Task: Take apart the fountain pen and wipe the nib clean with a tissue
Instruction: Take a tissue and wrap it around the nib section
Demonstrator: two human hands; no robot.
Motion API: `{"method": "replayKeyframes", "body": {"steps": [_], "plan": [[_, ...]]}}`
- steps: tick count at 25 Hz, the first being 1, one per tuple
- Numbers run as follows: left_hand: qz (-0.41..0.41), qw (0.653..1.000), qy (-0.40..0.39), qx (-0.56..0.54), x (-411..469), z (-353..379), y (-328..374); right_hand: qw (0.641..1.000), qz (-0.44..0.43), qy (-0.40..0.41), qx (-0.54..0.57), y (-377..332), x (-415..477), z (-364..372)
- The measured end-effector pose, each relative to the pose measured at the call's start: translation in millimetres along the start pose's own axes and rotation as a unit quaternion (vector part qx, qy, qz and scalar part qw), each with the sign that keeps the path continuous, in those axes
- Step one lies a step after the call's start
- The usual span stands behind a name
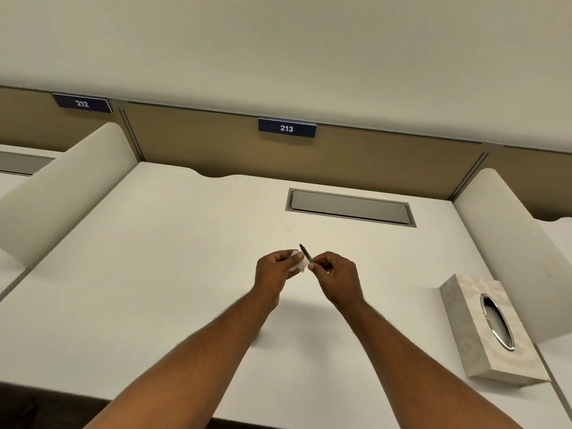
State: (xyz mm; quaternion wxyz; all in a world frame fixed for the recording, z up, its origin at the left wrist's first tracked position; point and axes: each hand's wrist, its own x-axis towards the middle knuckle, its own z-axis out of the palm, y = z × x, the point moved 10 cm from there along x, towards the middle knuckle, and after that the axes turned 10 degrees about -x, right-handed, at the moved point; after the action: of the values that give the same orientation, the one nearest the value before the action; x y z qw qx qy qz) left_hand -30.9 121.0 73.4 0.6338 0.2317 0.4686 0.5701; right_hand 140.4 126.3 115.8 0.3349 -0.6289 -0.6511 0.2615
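Beige partition panels carrying number plates 212 [82, 103] and 213 [287, 128] back a white tabletop [154, 274] in a study carrel, with a grey hatch [349, 207] set into the surface at upper centre. At mid-frame a person holds both hands raised above the tabletop. The left hand [274, 270] is curled round a crumpled white tissue [298, 263]. The right hand [339, 274] pinches the lower end of a slim dark pen piece [306, 252] between thumb and fingertips, its pointed tip slanting up and to the left. The tissue sits against the lower stretch of the piece, right by the right fingertips, while the tip stands clear above it. A tissue box [483, 332] with an oval opening lies at lower right, well apart from the hands.

Only this short piece is in view and no cap or barrel shows anywhere on the tabletop, so the taking apart looks done and the wiping looks to be the step in hand. The tip is too small to show whether ink remains, so how much wiping is left cannot be told.
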Motion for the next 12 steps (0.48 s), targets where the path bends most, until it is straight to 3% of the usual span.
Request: {"method": "replayKeyframes", "body": {"steps": [5, 12], "plan": [[-0.044, 0.997, -0.046, 0.053, -7.5, 15.7, -38.5, 0.999, 0.021, -0.035, 0.004, 25.0, -14.9, 2.1], [-0.086, 0.995, 0.008, 0.048, -4.2, 13.4, -80.7, 0.994, 0.11, -0.013, -0.005, 102.3, -42.5, -7.9]]}}
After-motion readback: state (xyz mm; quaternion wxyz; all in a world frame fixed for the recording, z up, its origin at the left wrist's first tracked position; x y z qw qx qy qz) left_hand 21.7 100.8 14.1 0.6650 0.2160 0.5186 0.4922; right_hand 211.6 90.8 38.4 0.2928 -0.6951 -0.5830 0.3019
